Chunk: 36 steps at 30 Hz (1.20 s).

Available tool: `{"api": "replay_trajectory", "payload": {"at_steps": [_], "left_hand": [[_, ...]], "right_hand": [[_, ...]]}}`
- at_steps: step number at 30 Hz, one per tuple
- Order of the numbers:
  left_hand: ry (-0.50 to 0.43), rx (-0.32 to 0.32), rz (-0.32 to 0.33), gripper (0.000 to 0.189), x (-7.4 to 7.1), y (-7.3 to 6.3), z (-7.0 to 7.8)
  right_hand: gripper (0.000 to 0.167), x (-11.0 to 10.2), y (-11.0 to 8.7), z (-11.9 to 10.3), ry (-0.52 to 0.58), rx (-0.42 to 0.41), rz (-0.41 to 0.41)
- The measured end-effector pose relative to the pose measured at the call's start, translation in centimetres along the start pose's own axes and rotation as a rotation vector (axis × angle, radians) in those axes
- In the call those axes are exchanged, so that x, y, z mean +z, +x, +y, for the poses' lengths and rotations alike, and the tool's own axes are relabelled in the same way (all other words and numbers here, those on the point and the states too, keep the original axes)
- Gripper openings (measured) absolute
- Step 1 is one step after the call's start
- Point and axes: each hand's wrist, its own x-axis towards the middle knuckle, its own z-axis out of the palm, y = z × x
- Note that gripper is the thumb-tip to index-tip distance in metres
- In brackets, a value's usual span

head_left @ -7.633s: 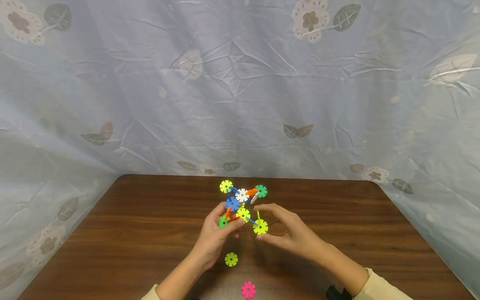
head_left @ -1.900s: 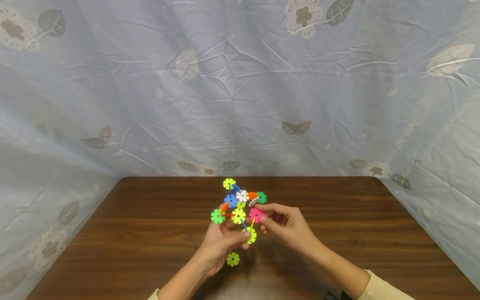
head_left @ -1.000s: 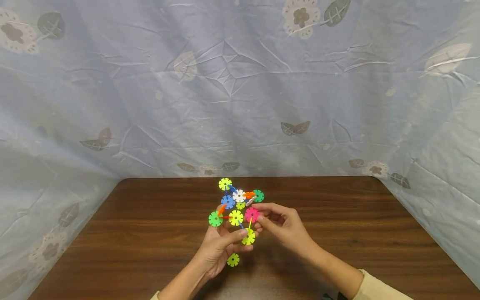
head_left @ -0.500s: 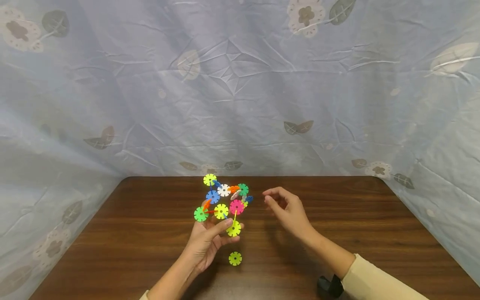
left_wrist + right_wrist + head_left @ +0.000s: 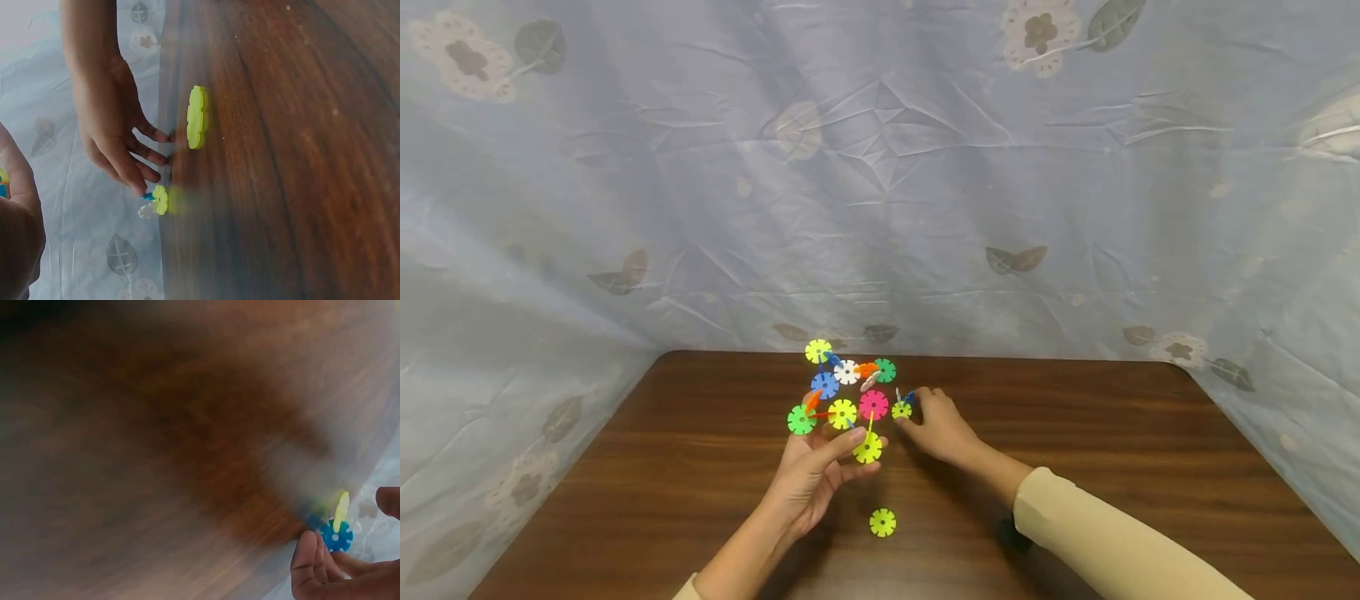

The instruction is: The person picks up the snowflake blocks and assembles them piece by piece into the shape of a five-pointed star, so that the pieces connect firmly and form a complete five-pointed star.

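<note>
My left hand (image 5: 811,483) pinches the lowest yellow disc (image 5: 868,448) of a joined structure of notched plastic snowflake discs, holding it above the table. A pink disc (image 5: 873,406), a white disc (image 5: 847,372), a light-blue disc (image 5: 824,385) and green discs belong to it. My right hand (image 5: 946,427) reaches to a small separate cluster on the table: a yellow-green disc (image 5: 902,410) with a blue disc (image 5: 338,537) and a white one. In the left wrist view its fingers are loosely spread, one fingertip at the blue disc. The right wrist view shows thumb and fingers apart.
A loose yellow-green disc (image 5: 883,522) lies flat on the wooden table (image 5: 700,467) nearer the front. A dark object (image 5: 1017,535) is partly hidden under the right sleeve. A patterned cloth (image 5: 880,208) hangs behind and at both sides.
The pink disc, earlier loose on the table, is now joined to the structure. My right hand has let go of it and moved to the small cluster. The left hand has shifted left with the structure.
</note>
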Motion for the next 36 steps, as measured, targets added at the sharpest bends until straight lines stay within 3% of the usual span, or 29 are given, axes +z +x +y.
{"api": "replay_trajectory", "payload": {"at_steps": [8,19,25,31,36], "left_hand": [[0.001,-0.008,-0.009,0.063,0.1,0.1,0.4],[0.003,-0.022,-0.008,0.061,-0.2,0.1,0.7],[0.008,-0.019,-0.015,0.067,-0.1,0.2,0.6],[0.033,-0.027,-0.046,0.068,-0.2,0.2,0.5],[0.024,-0.036,-0.068,0.067,0.0,0.3,0.4]], "right_hand": [[0.065,0.4,1.6,-0.7,-0.103,0.013,-0.007],[0.059,1.2,3.4,0.5,-0.102,-0.048,-0.001],[0.052,0.8,3.3,1.2,-0.138,-0.093,-0.011],[0.051,-1.1,2.3,2.3,0.008,-0.163,-0.013],[0.05,-3.5,-0.4,3.1,0.155,-0.238,-0.068]]}}
